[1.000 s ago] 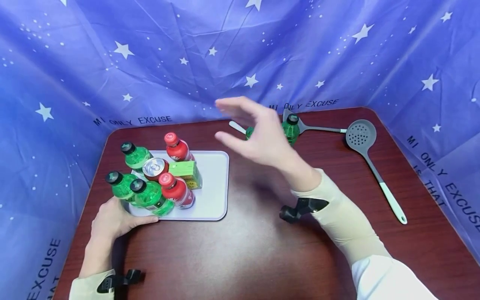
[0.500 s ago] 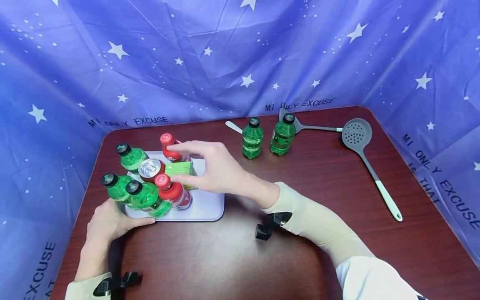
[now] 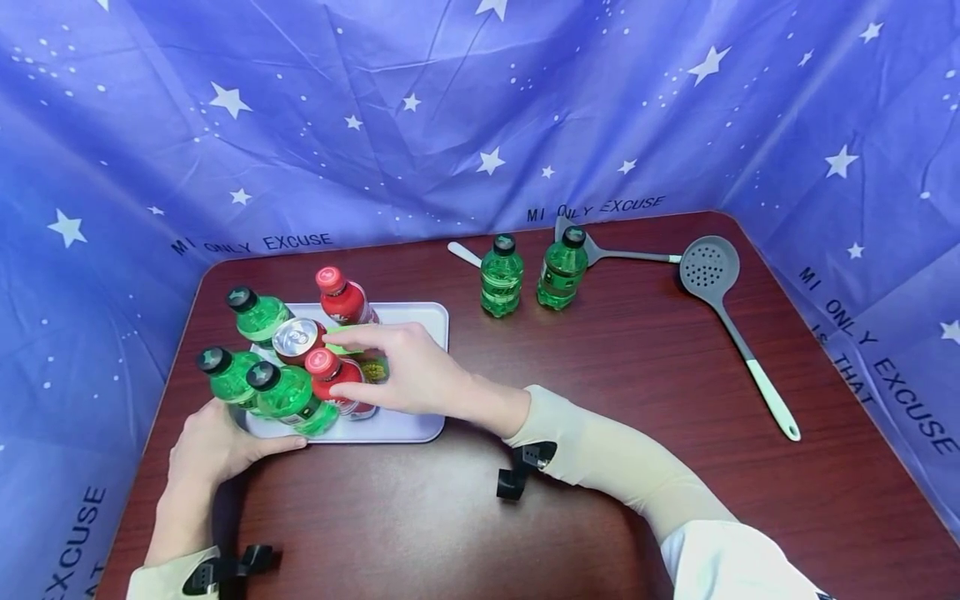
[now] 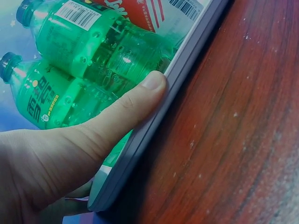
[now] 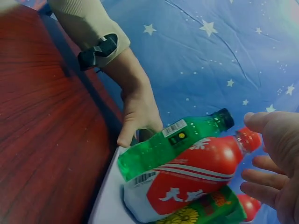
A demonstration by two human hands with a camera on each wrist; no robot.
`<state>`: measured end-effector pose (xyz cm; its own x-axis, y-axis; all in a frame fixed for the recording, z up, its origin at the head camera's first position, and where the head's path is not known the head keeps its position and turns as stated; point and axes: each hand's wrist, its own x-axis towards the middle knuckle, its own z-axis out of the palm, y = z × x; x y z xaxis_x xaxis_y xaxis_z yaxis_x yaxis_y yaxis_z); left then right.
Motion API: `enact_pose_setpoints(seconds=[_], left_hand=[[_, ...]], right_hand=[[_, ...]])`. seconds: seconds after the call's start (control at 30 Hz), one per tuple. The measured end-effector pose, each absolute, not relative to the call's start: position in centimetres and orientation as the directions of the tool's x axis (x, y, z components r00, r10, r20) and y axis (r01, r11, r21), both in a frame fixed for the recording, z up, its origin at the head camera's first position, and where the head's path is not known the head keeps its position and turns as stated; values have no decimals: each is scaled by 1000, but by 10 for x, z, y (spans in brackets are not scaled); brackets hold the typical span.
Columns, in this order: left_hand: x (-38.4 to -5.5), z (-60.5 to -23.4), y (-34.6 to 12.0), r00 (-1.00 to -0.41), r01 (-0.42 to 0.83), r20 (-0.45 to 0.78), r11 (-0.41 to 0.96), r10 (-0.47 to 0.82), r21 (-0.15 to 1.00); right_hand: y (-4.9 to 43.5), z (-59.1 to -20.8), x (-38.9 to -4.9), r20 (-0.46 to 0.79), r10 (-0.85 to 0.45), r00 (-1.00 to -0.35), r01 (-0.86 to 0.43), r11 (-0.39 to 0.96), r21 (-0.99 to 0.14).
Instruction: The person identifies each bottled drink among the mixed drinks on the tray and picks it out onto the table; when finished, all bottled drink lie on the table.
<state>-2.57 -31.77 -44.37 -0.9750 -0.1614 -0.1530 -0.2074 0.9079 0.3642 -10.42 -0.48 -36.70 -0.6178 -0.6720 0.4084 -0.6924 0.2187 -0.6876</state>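
Note:
A pale tray (image 3: 420, 423) stands on the left part of the table, crowded with drinks. My left hand (image 3: 212, 446) grips its near left corner, the thumb (image 4: 135, 100) lying along the rim and the other fingers mostly hidden. Closest to that hand are green bottles (image 3: 288, 398) with black caps. My right hand (image 3: 420, 367) reaches over the tray, fingers spread around the top of the near red bottle (image 5: 187, 172). In the right wrist view, a gap shows between the fingers and its red cap. Partly under this hand is a green drink carton (image 5: 205, 212).
On the tray are also a drink can (image 3: 296, 340) and a second red bottle (image 3: 345, 302). Two green bottles (image 3: 501, 279) stand at the back of the table. A grey spatula (image 3: 637, 257) and a skimmer (image 3: 708, 271) lie on the right. A starry blue curtain (image 3: 420, 125) surrounds the table.
My right hand has come left from near the two back bottles to above the tray, then lower and nearer, around the near red bottle. My left hand stays on the tray corner.

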Motion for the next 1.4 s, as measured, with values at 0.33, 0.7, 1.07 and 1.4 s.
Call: enact_pose_setpoints(seconds=[0.33,0.7,1.07,1.4], left_hand=[[-26,-443,-319,-972,-217,-163,909,-168,357],[-24,-443,-319,-972,-220,-161,909,-172,355],[-25,-441,-318,-970,-220,-175,911,-167,349],[-26,-440,-317,-973,-215,-160,909,-167,358]], right_hand=[[-20,-371,-98,393,-662,-639,-713,318,-624],[-28,-371,-95,335,-641,-691,-669,390,-633],[6,-361,-95,388,-607,-694,-664,332,-670],[82,-359,-104,405,-487,-774,-601,361,-713]])
